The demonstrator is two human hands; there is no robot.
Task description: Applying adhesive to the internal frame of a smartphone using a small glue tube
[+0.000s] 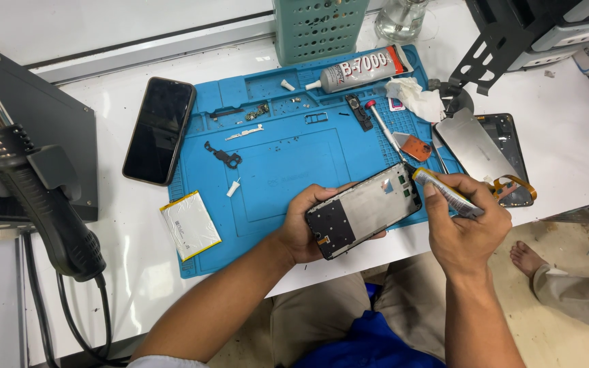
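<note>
My left hand [301, 228] holds an opened phone frame [363, 210] from below, its inner side up, over the front edge of a blue work mat [288, 163]. My right hand [465, 218] grips a small glue tube [444, 191] with its tip at the frame's upper right corner. A larger glue tube [363, 68] lies at the back of the mat. A red-tipped screwdriver [383, 126] and an orange pick [415, 146] rest on the mat's right side.
A black phone [159, 129] lies left of the mat, a battery [190, 225] at its front left corner. Small parts and screws are scattered on the mat. A screen panel [485, 153] with flex cable lies right. A hot-air gun [42, 197] hangs left. Another person's foot [530, 259] shows at right.
</note>
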